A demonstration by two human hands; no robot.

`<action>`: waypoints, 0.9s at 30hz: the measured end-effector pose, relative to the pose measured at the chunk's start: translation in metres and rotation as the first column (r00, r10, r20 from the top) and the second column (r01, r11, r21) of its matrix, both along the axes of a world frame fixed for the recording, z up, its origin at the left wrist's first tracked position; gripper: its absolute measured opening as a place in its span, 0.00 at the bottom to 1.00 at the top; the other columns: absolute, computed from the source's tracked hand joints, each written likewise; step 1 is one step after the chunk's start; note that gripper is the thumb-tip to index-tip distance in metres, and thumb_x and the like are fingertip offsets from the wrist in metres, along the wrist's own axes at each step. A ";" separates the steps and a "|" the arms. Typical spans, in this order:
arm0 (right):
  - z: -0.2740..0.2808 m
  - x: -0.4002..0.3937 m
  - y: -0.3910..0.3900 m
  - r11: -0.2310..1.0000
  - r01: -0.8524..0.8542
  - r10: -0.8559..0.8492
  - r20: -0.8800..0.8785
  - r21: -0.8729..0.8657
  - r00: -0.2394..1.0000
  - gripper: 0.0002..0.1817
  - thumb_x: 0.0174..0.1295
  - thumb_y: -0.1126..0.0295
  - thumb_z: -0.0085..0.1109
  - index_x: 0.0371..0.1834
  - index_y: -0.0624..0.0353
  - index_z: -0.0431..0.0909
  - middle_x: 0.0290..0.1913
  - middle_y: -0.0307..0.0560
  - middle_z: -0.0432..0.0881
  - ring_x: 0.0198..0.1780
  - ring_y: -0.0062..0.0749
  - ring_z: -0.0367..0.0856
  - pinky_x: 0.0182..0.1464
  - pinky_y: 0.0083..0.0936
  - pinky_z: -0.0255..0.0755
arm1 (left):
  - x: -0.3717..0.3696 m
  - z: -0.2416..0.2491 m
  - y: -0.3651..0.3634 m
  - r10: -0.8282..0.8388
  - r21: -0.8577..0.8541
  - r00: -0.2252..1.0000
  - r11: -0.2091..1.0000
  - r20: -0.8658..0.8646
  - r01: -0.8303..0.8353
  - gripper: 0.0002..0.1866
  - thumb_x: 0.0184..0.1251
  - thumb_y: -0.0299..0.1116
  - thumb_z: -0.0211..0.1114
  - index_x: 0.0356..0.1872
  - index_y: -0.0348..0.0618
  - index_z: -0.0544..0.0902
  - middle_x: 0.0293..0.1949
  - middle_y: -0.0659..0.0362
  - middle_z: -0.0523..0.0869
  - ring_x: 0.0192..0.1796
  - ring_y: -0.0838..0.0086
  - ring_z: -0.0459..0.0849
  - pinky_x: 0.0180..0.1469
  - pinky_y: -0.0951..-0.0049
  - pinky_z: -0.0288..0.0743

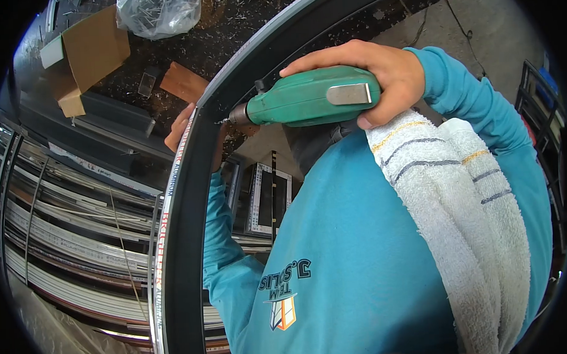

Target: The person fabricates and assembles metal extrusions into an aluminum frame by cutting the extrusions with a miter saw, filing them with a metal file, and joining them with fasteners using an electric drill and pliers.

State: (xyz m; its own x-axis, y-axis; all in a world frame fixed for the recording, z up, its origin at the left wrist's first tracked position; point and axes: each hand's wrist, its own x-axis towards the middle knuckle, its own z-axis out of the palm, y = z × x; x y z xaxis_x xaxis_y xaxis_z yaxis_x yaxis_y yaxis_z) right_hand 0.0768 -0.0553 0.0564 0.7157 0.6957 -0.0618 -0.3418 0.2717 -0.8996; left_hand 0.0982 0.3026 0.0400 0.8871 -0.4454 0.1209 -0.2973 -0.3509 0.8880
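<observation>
My right hand point(386, 73) is wrapped around the body of a green power drill point(312, 96). The drill lies level, its metal chuck point(238, 113) facing left, and the thin bit point(222, 122) reaches to the inner face of a dark aluminum frame point(184, 243). White film with printed lettering runs along the frame's outer edge. My left hand point(179, 129) grips that frame just left of the bit, fingers curled over the outer edge, the palm partly hidden behind it. A white striped towel point(447, 202) hangs down my front below the drill.
Beyond the frame are an open cardboard box point(98, 49), a clear plastic bag of screws point(159, 13) and a brown block point(183, 84) on a dark, chip-strewn surface. Long metal profiles point(66, 216) fill a rack at left. Another small frame point(268, 196) stands below.
</observation>
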 end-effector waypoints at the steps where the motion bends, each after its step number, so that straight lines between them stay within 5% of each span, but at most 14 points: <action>1: -0.001 0.000 0.001 1.000 -0.014 0.014 0.020 -0.011 1.000 0.50 0.34 0.69 0.61 0.71 0.69 0.61 0.63 0.66 0.74 0.62 0.53 0.77 0.67 0.41 0.69 | 0.000 -0.002 0.001 -0.011 -0.005 1.000 1.000 0.026 0.012 0.30 0.56 0.31 0.77 0.57 0.37 0.72 0.53 0.54 0.70 0.56 0.52 0.81 0.54 0.56 0.81; 13: 0.007 0.008 0.005 0.996 0.018 -0.026 -0.089 -0.083 0.996 0.47 0.32 0.65 0.67 0.66 0.68 0.69 0.56 0.64 0.78 0.56 0.53 0.80 0.62 0.41 0.74 | 0.004 -0.015 0.013 -0.048 -0.001 0.995 0.999 0.088 0.048 0.33 0.53 0.31 0.79 0.56 0.38 0.68 0.53 0.47 0.75 0.56 0.53 0.81 0.55 0.58 0.81; 19: 0.018 0.035 0.003 0.970 -0.188 0.137 -0.288 -0.157 0.948 0.48 0.34 0.70 0.63 0.69 0.67 0.66 0.62 0.63 0.75 0.61 0.50 0.77 0.68 0.39 0.68 | 0.000 -0.037 0.027 -0.002 -0.079 0.996 0.997 0.090 0.010 0.35 0.50 0.29 0.80 0.56 0.40 0.66 0.54 0.42 0.77 0.55 0.55 0.82 0.56 0.59 0.81; 27: 0.010 0.049 0.000 0.961 -0.155 0.158 -0.006 -0.231 0.987 0.48 0.32 0.70 0.64 0.68 0.67 0.67 0.63 0.61 0.75 0.62 0.49 0.77 0.69 0.39 0.67 | 0.002 -0.032 0.023 -0.012 -0.132 0.999 0.991 0.035 0.017 0.40 0.44 0.24 0.82 0.57 0.40 0.65 0.53 0.39 0.77 0.55 0.55 0.83 0.56 0.60 0.81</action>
